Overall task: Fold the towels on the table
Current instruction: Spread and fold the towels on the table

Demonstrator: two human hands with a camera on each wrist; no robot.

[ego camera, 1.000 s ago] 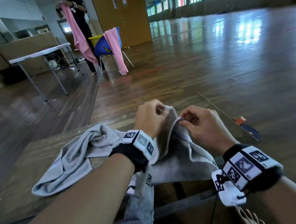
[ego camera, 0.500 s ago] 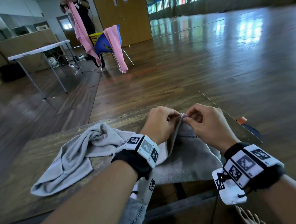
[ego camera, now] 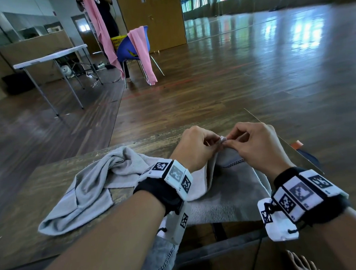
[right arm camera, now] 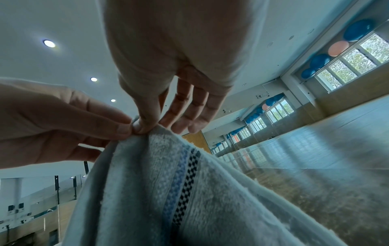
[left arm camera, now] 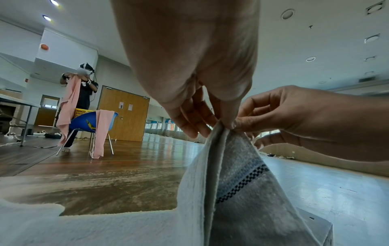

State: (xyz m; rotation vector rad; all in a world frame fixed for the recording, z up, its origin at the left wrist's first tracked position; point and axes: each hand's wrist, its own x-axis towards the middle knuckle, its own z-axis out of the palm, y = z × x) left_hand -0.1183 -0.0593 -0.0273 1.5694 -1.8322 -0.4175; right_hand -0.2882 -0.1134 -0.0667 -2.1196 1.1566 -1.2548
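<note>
A grey towel point(ego camera: 233, 185) with a blue and black checked stripe point(left arm camera: 242, 183) lies on the wooden table point(ego camera: 41, 183) in front of me. One corner of it is lifted off the surface. My left hand point(ego camera: 196, 146) and my right hand point(ego camera: 258, 143) meet at that corner point(ego camera: 223, 140), and each pinches it between thumb and fingers. In the right wrist view the towel point(right arm camera: 189, 191) hangs down from the pinch like a tent. The rest of the towel point(ego camera: 89, 189) is bunched and twisted at the left of the table.
The table's far edge point(ego camera: 152, 139) runs just beyond my hands, its right corner point(ego camera: 286, 141) close to my right hand. Across the wooden floor stand a blue chair point(ego camera: 131, 52) draped with a pink towel, a white folding table point(ego camera: 51, 56), and a person holding a pink towel point(ego camera: 99, 29).
Both hands have slid together along the towel's edge and now pinch the same corner, raised higher. My head view has shifted slightly.
</note>
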